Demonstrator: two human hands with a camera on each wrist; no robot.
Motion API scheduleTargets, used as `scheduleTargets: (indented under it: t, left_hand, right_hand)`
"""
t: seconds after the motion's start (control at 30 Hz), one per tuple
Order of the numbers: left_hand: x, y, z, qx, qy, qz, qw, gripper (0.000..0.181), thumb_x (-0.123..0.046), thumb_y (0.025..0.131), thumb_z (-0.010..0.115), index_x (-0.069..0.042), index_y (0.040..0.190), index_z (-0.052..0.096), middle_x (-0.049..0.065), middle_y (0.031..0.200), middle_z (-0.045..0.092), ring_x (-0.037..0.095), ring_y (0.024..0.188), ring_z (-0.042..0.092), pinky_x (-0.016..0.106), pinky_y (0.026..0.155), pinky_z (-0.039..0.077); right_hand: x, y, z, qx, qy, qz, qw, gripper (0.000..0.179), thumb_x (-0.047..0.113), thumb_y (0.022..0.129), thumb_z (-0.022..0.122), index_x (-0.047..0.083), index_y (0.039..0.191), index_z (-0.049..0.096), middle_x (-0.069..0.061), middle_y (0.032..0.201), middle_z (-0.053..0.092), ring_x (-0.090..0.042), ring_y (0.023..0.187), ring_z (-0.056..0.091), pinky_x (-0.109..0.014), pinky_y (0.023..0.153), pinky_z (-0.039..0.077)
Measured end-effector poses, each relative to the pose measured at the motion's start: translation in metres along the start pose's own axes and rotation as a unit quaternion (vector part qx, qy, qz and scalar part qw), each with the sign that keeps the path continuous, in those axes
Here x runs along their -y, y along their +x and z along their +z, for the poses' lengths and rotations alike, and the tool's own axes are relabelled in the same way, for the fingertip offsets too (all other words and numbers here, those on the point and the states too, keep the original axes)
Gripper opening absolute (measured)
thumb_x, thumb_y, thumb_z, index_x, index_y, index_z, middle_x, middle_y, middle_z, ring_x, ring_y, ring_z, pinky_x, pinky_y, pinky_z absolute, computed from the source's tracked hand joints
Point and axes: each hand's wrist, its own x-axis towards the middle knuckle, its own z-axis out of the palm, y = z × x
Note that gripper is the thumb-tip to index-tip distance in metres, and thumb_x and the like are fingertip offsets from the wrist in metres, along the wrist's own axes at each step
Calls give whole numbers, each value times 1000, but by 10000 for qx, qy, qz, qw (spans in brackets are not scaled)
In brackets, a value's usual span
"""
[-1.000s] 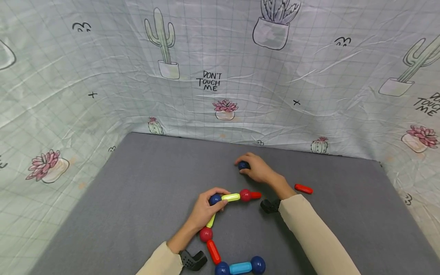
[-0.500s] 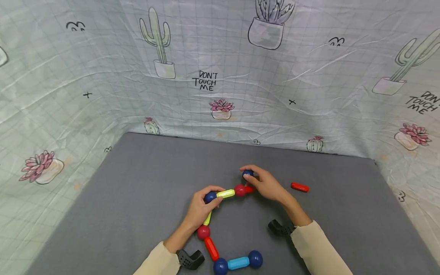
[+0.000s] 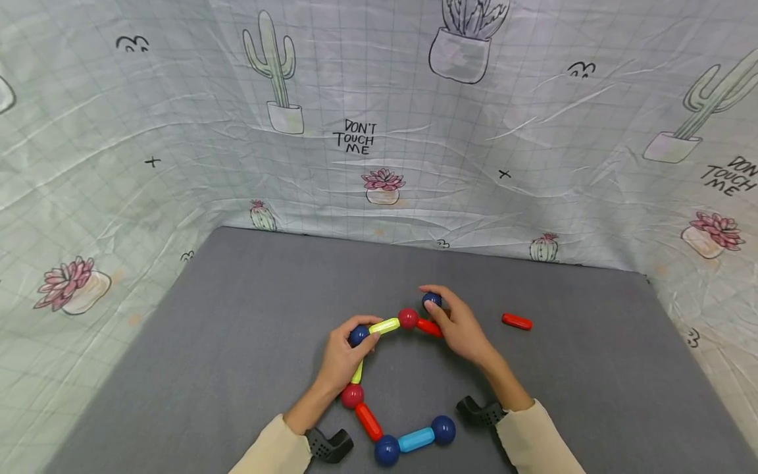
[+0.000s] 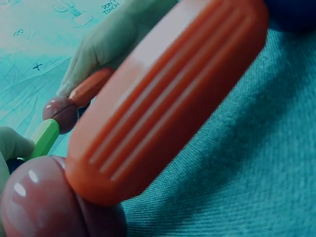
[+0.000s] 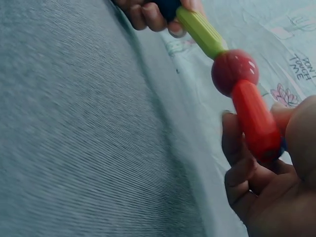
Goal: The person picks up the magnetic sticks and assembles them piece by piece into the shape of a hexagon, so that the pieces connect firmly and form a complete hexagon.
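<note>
In the head view, my left hand (image 3: 340, 353) grips a dark blue ball (image 3: 358, 336) in a chain of magnetic rods and balls. From that ball, a yellow rod (image 3: 385, 326) runs to a red ball (image 3: 408, 318) and a red rod (image 3: 429, 327). My right hand (image 3: 464, 332) pinches another dark blue ball (image 3: 431, 301), just beyond the red rod. That rod's free end lies by my right fingers; whether they touch it, I cannot tell. Toward me, the chain continues through a second yellow rod (image 3: 357, 373) and red ball (image 3: 352, 395).
Another red rod (image 3: 368, 421) leads to a blue ball (image 3: 387, 450), a light blue rod (image 3: 416, 440) and an end blue ball (image 3: 443, 429). One loose red rod (image 3: 517, 321) lies at the right on the grey table (image 3: 284, 283). A cactus-print cloth (image 3: 414, 118) hangs behind.
My right hand has brought its blue ball nearer, beside the chain's red rod. That rod has swung so its free end points more toward me. The chain's near end has shifted slightly away from me.
</note>
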Motion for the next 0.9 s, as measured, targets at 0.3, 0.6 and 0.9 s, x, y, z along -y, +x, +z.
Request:
scheduleTargets:
  t: [0.3,0.6,0.9]
  left_hand:
    - [16,8,-8,403,-19,-291,9988,23,-6,91,65,2,112,64,19,95,63,41,70,60,39,65,54]
    - [4,26,-20,1158,1202,-452,9849,37,-27,90,69,-3,118,62,7,85,69,24,64,64,28,56,46]
    - [-6,38,-14,1728,1768,-510,9676,35,-30,90,68,-6,114,63,-2,84,67,21,62,64,29,57,48]
  right_hand:
    - [31,-11,3,-197,354,-248,9989,35,6,98,53,1,132,50,-18,106,53,-37,62,62,-29,55,49]
    - [40,-11,7,-96,595,-198,9980,33,8,98,53,1,131,51,-15,82,55,-42,60,59,-46,56,50]
    - [25,-9,10,-110,900,-135,9958,32,12,100,52,5,131,51,-10,67,52,-43,56,57,-47,55,50]
